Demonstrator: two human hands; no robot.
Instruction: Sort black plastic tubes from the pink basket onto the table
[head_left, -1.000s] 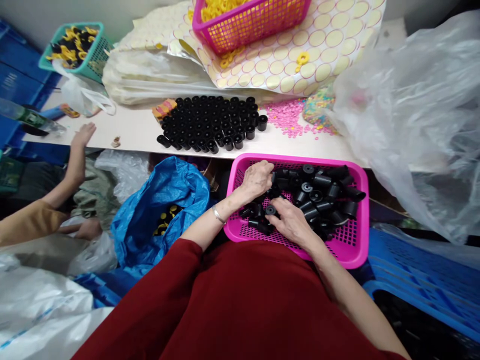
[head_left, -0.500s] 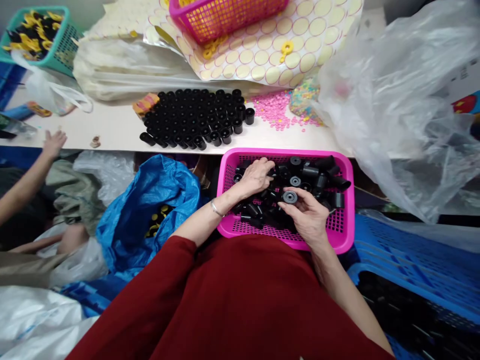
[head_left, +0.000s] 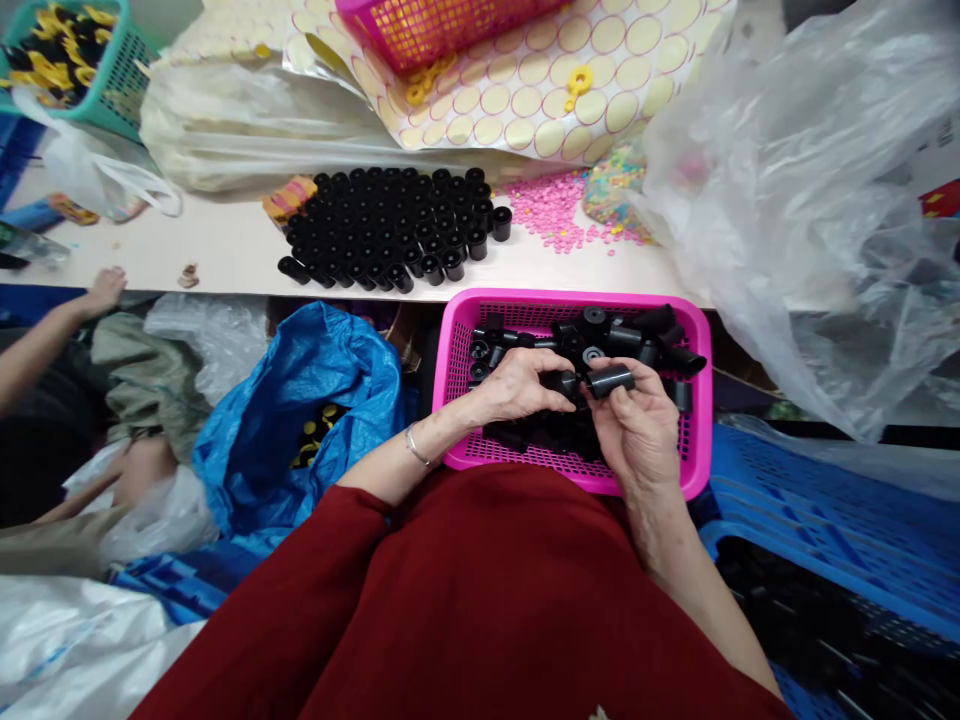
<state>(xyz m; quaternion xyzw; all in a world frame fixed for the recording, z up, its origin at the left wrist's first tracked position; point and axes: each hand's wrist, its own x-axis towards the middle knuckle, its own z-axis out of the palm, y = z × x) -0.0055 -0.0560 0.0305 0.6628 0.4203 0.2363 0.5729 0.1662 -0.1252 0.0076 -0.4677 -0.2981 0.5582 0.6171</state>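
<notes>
Over a pink plastic basket [head_left: 444,400] full of loose black pieces, my two hands face each other. My right hand [head_left: 637,420] grips a black plastic cylinder [head_left: 610,380], tilted on its side. Between the thumb and fingers of my left hand [head_left: 521,385] is a dark black plastic piece [head_left: 560,382], its end pointing at the cylinder. Whether the two pieces touch I cannot tell. Rows of black cylinders [head_left: 390,225] stand packed together on the white table [head_left: 232,245] beyond the basket.
Pink beads [head_left: 551,205] lie beside the rows, near a clear plastic bag [head_left: 780,190]. At left are a blue sack [head_left: 247,430] holding black and yellow pieces and another person's hand [head_left: 105,292]. Blue crates [head_left: 840,530] stand at right; a teal basket [head_left: 124,90] sits far left.
My left hand has come up out of the pile with a black piece and moved right. My right hand has turned its cylinder sideways, bringing the two pieces close together.
</notes>
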